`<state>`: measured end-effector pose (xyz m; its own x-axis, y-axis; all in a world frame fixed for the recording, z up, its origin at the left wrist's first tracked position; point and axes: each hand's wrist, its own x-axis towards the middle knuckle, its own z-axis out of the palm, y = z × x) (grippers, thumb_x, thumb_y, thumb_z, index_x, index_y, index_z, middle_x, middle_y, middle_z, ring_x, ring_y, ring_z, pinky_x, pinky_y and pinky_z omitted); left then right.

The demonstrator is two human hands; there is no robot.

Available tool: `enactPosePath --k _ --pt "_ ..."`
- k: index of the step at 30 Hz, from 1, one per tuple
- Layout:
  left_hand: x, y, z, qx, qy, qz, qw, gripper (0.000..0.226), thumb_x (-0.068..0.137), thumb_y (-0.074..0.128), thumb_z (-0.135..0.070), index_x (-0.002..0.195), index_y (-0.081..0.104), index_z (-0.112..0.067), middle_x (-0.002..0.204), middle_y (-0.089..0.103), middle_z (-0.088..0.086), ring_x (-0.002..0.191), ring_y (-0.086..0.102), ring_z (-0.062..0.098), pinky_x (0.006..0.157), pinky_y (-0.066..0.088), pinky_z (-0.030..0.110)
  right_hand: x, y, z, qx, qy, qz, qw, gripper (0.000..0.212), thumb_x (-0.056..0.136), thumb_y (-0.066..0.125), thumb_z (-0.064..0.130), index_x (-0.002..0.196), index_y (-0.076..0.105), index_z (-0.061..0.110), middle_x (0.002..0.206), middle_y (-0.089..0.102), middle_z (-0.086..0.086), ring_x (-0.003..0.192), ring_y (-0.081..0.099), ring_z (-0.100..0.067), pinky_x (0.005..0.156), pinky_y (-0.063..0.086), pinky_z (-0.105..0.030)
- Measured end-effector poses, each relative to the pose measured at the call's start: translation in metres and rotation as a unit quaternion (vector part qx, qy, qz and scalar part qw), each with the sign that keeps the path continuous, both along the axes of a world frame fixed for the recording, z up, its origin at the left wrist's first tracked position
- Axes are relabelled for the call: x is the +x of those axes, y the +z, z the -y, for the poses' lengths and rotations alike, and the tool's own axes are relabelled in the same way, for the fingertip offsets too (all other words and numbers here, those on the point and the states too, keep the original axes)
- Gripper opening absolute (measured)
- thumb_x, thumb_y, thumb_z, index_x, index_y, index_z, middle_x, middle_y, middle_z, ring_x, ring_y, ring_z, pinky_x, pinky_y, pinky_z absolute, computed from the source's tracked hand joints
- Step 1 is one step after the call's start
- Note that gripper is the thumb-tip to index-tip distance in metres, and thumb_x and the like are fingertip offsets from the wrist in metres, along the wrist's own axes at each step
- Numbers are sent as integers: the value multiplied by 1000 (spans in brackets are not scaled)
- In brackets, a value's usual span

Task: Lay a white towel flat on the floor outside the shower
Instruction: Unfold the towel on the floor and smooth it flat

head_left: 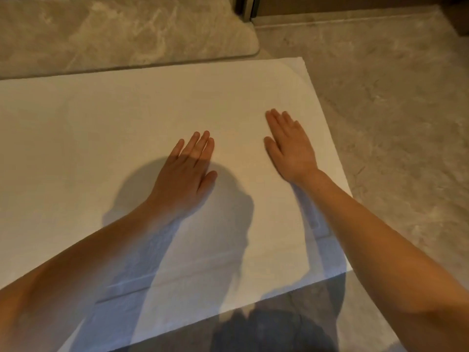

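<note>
White rectangular terry towel (101,123) is spread on the grey-beige marble-look tile floor (393,97). Its far edge runs just beside a raised marble-patterned kerb (127,29) at far left, prob. the shower threshold, though the view doesn't show enough to be sure. A dark metal frame post (245,8) stands at the far edge, right of the kerb.

Left hand (187,168) lies palm down near the towel's middle, fingers straight & close together, holding nothing. Right hand (289,146) does the same a bit farther off & to the right, near the towel's right edge, fingers flat, nothing gripped. The hands are apart, not touching.

Step in hand: smoothing. The laying-out looks all but done; the cloth sits flat w/ no big folds. A faint curved crease shows at the far right corner. Next move, I'd judge: sweep both palms outward w/ light pressure toward the edges, esp. that corner, w/o dragging the towel off line w/ the kerb, then lift away.
</note>
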<state>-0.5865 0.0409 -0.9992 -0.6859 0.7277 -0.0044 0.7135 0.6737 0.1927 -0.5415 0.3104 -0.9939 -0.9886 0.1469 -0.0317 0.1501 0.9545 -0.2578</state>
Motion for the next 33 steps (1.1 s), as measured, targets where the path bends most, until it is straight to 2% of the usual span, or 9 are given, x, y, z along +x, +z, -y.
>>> enactPosePath --k 2,4,9,11,15,20,26,29,33 --pt "1 -1 0 0 1 -4 1000 64 99 26 -38 154 22 -6 163 17 11 151 12 24 122 10 42 -1 3 -31 11 -95 9 995 56 105 31 32 156 20 12 163 19 -8 151 13 -28 122 9 -42" --pt "1 -1 0 -1 4 -7 1000 64 99 24 -39 154 21 -7 163 17 10 151 12 22 122 10 42 -18 8 -40 19 -133 27 991 58 105 28 33 156 16 8 163 16 -11 151 9 -29 122 7 -43" --pt "-1 -1 -1 -10 3 -13 1000 64 100 22 -41 154 20 -7 163 16 10 151 13 24 121 14 45 -86 16 -5 8 63 23 998 56 105 30 33 156 19 12 163 18 -7 151 11 -26 122 8 -41" --pt "-1 -1 0 -14 3 -13 1000 65 99 22 -41 154 21 -6 163 17 10 150 14 24 121 15 45 -103 13 -1 -3 102 32 994 55 105 31 33 156 20 15 163 18 -6 151 12 -24 122 8 -38" --pt "-3 -1 0 -9 -1 -15 1000 65 99 24 -40 153 23 -5 162 20 11 150 15 25 120 16 44 -120 11 -34 0 20 24 1000 56 106 29 34 157 17 14 164 15 -5 151 10 -22 121 6 -34" --pt "-3 0 -3 -3 1 -15 1000 65 99 26 -39 153 22 -5 162 19 11 150 15 25 121 14 43 -122 10 -72 18 -81 35 996 59 105 23 37 157 12 11 165 11 -7 151 7 -24 122 4 -38" --pt "-4 -4 1 -4 -4 -29 1000 65 100 25 -41 154 20 -5 163 18 11 150 13 25 121 13 43 -126 11 -69 16 -143 42 989 63 103 24 41 156 12 9 164 10 -10 151 8 -26 122 11 -42" --pt "-4 -4 0 4 -5 -23 1000 65 99 25 -41 153 21 -5 162 19 12 150 14 25 121 14 44 -121 18 -51 31 -175 26 984 62 104 24 36 155 12 2 164 11 -16 151 9 -30 122 9 -41" --pt "-4 -1 -1 7 -9 -20 1000 65 99 26 -40 153 23 -4 161 21 14 150 16 27 120 16 45 -80 14 31 27 -18 -36 999 59 104 28 33 154 20 3 162 20 -15 150 14 -32 121 9 -40"
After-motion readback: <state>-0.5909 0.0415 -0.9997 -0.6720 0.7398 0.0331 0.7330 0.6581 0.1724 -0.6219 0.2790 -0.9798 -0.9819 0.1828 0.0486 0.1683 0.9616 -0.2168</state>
